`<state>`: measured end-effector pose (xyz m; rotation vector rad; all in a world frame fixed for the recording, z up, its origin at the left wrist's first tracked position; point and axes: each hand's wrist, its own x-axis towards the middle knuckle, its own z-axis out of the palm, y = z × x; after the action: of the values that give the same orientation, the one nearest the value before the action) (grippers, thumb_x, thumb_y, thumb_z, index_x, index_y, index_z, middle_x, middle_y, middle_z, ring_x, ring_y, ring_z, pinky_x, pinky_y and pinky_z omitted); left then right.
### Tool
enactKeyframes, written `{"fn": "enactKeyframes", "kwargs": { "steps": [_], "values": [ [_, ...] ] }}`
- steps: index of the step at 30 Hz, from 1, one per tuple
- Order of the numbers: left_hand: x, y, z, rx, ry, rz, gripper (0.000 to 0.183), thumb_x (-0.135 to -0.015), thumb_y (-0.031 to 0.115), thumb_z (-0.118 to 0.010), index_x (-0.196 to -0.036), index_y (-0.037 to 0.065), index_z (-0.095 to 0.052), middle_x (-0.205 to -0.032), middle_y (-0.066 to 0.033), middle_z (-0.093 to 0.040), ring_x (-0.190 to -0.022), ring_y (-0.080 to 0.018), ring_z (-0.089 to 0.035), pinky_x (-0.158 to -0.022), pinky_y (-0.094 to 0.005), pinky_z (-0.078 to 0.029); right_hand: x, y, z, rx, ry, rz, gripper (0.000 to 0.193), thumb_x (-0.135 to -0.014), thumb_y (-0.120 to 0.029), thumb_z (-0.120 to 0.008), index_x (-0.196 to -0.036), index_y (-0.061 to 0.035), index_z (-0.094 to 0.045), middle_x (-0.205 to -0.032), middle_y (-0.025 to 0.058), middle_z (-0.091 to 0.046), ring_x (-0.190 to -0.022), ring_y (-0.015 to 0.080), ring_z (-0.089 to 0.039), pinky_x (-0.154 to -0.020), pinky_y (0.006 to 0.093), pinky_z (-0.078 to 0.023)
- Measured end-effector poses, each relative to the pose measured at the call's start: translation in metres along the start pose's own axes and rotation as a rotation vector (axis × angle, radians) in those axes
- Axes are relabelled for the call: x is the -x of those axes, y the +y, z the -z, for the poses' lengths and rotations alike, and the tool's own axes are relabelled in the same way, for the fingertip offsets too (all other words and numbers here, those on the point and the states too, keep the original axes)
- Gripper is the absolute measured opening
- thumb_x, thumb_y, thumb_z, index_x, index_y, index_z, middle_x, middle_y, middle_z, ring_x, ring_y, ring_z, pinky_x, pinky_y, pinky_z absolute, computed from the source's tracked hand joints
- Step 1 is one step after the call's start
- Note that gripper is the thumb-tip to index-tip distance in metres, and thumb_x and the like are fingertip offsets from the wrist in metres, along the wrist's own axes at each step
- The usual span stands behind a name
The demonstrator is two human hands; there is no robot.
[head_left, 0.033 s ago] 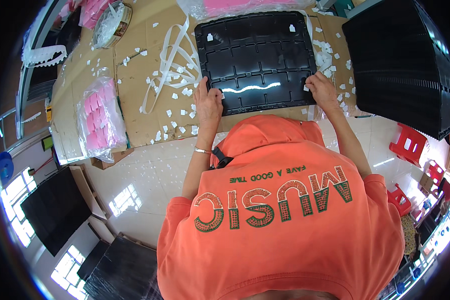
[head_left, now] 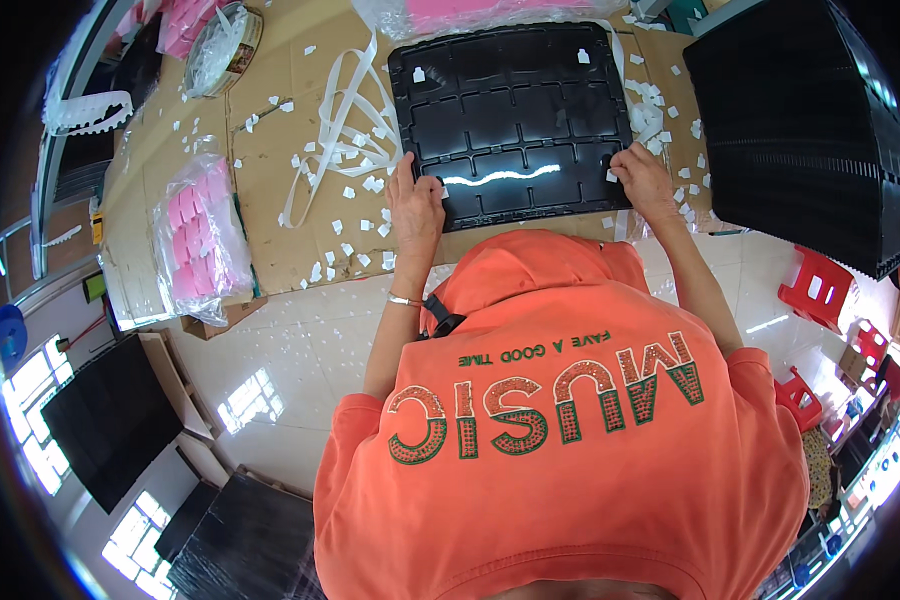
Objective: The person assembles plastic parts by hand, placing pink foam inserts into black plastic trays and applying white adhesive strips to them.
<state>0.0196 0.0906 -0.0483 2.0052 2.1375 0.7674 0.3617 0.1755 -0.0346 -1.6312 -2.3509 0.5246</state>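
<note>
A black plastic tray [head_left: 515,125] with moulded ribs and pockets lies on the cardboard-covered table in front of me. My left hand [head_left: 416,208] is closed at its near left corner, fingers along the side edge and thumb over the surface. At the near right corner, my right hand [head_left: 645,183] is closed on the edge with bent fingers. A small white tag [head_left: 611,176] shows at the right fingertips, and another white bit [head_left: 443,191] by the left thumb. Two more white tags, a left one [head_left: 419,75] and a right one [head_left: 583,57], sit near the tray's far corners.
White strips [head_left: 342,120] and many white scraps lie left of the tray on the cardboard [head_left: 270,220]. Farther left is a bag of pink pieces [head_left: 198,235]; a round tin [head_left: 225,50] stands behind. A tall black stack [head_left: 790,130] rises at right, near red stools [head_left: 816,288].
</note>
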Motion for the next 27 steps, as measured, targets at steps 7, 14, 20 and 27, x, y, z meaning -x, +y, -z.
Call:
{"fn": "enactKeyframes", "kwargs": {
  "steps": [7,14,20,27],
  "values": [
    [-0.005,-0.002,0.0,0.008,-0.036,0.013,0.008,-0.071,0.002,-0.066,-0.077,0.005,-0.061,-0.13,-0.0159,-0.043,-0.117,-0.0343,-0.044,-0.095,-0.0456,-0.036,0.001,-0.006,0.002,0.021,0.023,-0.014,0.006,-0.078,-0.014,-0.061,-0.081,-0.0106,-0.058,-0.082,0.0055,-0.052,-0.086,0.0251,-0.056,-0.076,0.04,-0.043],
    [-0.002,-0.001,0.005,-0.002,-0.015,-0.03,0.01,-0.07,0.002,-0.066,-0.077,0.007,-0.061,-0.13,-0.0157,-0.043,-0.12,-0.0356,-0.042,-0.095,-0.0481,-0.036,0.069,-0.008,0.02,0.001,-0.047,0.23,0.004,-0.074,-0.007,-0.058,-0.077,-0.0085,-0.059,-0.076,0.0083,-0.053,-0.078,0.0288,-0.058,-0.071,0.0425,-0.043],
    [0.008,0.006,0.016,-0.036,0.073,-0.12,0.009,-0.073,0.002,-0.063,-0.079,0.006,-0.06,-0.129,-0.0175,-0.044,-0.119,-0.0369,-0.043,-0.098,-0.0505,-0.034,0.134,0.024,0.02,0.145,-0.934,-0.219,0.02,-0.083,-0.01,-0.05,-0.09,-0.0063,-0.068,-0.092,0.0164,-0.066,-0.089,0.0321,-0.063,-0.074,0.0413,-0.049],
    [0.072,-0.013,0.09,-0.365,-0.086,0.169,0.017,-0.076,0.0,-0.058,-0.092,0.002,-0.061,-0.12,-0.0178,-0.05,-0.108,-0.0377,-0.049,-0.092,-0.0498,-0.039,0.054,0.017,0.062,0.173,-0.457,-0.198,0.019,-0.083,-0.007,-0.052,-0.095,-0.0081,-0.066,-0.092,0.0139,-0.064,-0.087,0.0326,-0.061,-0.072,0.0411,-0.048]
  ]
}}
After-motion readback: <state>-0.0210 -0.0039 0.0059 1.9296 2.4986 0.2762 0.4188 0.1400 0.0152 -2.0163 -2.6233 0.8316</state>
